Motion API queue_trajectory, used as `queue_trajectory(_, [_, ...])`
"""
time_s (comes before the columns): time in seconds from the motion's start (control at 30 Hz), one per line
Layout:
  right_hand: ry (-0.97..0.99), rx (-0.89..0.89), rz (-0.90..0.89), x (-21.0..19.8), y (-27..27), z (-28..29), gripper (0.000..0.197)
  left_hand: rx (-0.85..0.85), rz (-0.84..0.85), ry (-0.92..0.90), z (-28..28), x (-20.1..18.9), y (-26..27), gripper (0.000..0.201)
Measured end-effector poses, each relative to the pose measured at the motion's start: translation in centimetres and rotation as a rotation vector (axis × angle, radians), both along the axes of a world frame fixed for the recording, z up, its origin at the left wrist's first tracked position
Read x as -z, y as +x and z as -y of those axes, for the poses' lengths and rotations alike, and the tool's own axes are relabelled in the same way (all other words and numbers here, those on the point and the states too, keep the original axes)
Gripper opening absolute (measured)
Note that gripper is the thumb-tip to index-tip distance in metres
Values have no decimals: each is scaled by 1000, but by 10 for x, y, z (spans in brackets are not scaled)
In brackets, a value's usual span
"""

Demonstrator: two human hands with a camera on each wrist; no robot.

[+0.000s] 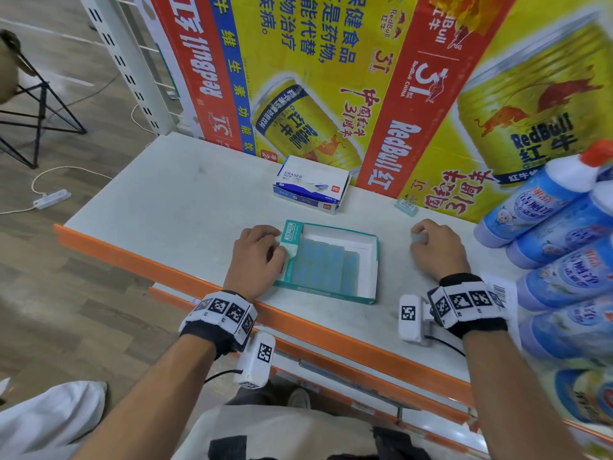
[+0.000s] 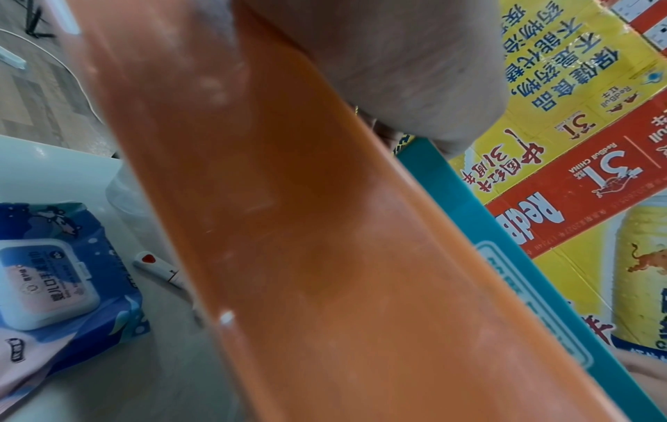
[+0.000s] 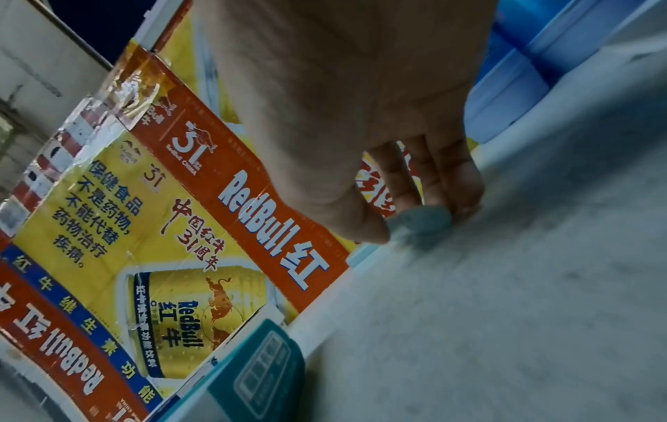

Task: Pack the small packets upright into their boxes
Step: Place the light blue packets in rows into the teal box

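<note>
on white shelf (image 1: 172,180): left hand (image 1: 257,257) gripping teal box (image 1: 373,260), right hand (image 1: 438,249) pinching packet (image 3: 420,218)

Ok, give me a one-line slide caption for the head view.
Left hand steadies the open teal box of blue packets while the right hand pinches a loose packet off the shelf.

place: shop | cues: orange-edged shelf (image 1: 139,260); stacked cleaner bottles (image 1: 544,207); Red Bull cartons (image 1: 331,78)

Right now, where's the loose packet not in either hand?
Head view: the loose packet lies flat at the shelf's back right, against the Red Bull carton, beyond the right hand and right of the eraser box.
</note>
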State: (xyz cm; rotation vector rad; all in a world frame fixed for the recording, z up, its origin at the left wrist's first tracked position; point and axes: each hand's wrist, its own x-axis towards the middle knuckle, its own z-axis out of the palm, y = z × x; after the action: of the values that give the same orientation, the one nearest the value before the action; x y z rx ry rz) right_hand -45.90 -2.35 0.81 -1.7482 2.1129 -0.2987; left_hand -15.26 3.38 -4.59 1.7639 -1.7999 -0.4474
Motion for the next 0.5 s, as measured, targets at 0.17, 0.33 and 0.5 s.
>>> queue_trajectory(0.17, [-73, -25, 110, 1, 3, -1, 29, -1, 8, 6, 0, 3, 1, 41])
queue_trajectory(0.33, [-220, -16, 263, -5, 15, -4, 19, 3, 8, 3, 0, 1, 1, 42])
queue_trajectory(0.5, [-235, -113, 486, -16, 41, -15, 17, 7, -4, 20, -1, 0, 0, 43])
